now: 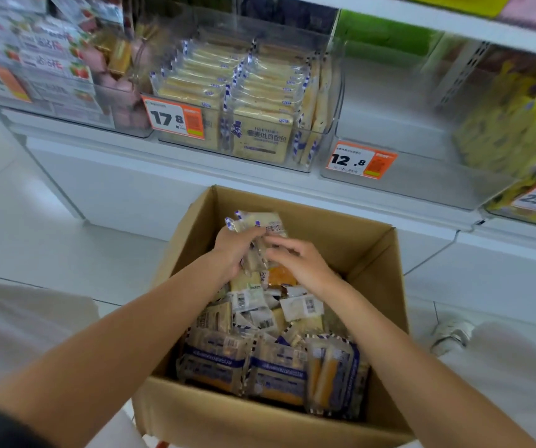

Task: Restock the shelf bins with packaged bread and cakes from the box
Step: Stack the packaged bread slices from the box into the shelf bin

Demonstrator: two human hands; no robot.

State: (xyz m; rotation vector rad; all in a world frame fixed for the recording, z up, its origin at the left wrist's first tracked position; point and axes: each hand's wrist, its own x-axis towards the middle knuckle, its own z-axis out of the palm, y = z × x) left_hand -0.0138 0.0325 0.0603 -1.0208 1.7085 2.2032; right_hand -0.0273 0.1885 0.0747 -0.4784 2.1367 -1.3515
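Bread packets [260, 223] are up in my left hand [234, 250], fingers wrapped round the bunch, over the far half of the box [386, 263]. My right hand [302, 263] is against them with fingers bent; gripping or only touching, I cannot tell. The box walls stand tall either side and the top is open. Ahead is the shelf edge [195, 166], the bin tagged 17.8 [253, 164] packed with matching loaves, and the clear bin tagged 12.8 [421, 185] just right of it.

The box [373, 263] stands on the floor [66, 253] before the shelf [195, 169], packets [276, 367] piled inside. Over its far side the left hand [234, 250] holds a packet [260, 223], the right hand [299, 263] just beside. Bins [333, 101] sit side by side on the shelf.
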